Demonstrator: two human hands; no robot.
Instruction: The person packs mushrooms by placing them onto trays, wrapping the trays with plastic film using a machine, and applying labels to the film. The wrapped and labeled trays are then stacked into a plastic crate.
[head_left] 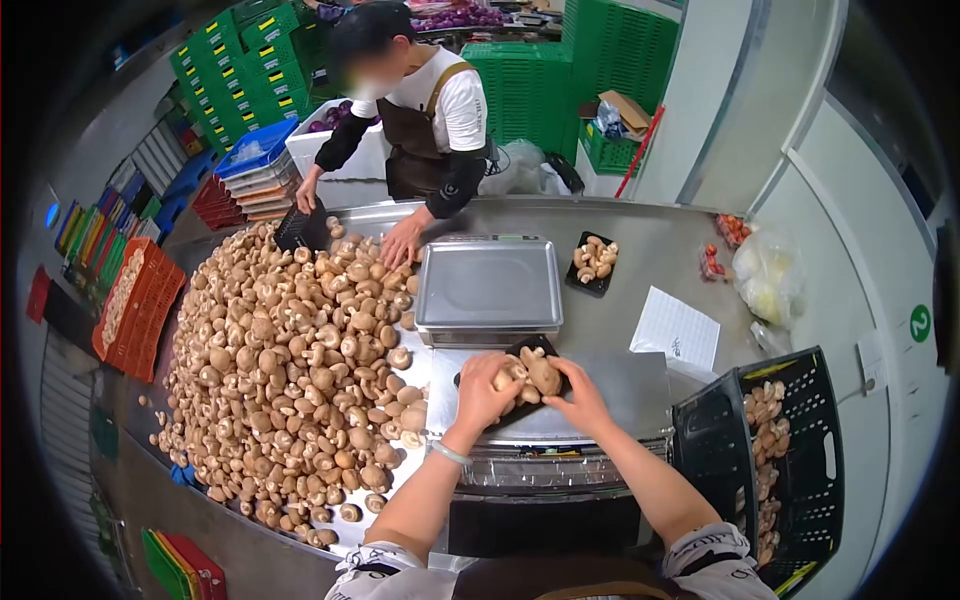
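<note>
A black tray (541, 344) of shiitake mushrooms (541, 374) sits on the metal surface in front of me. My left hand (487, 389) is closed around its left side, fingers over the mushrooms there. At the opposite side, my right hand (578, 397) grips the tray's edge, its fingertips close to a large mushroom. Just beyond the tray stands a weighing scale (489, 284) with a bare metal plate. To the left spreads a big pile of loose shiitake mushrooms (290, 370).
Across the table, a co-worker (425, 120) holds a black tray (301, 228) by the pile and reaches into the mushrooms. Another filled tray (594, 264) lies right of the scale, near a paper sheet (676, 328). A black crate (712, 425) with packed mushrooms stands at right.
</note>
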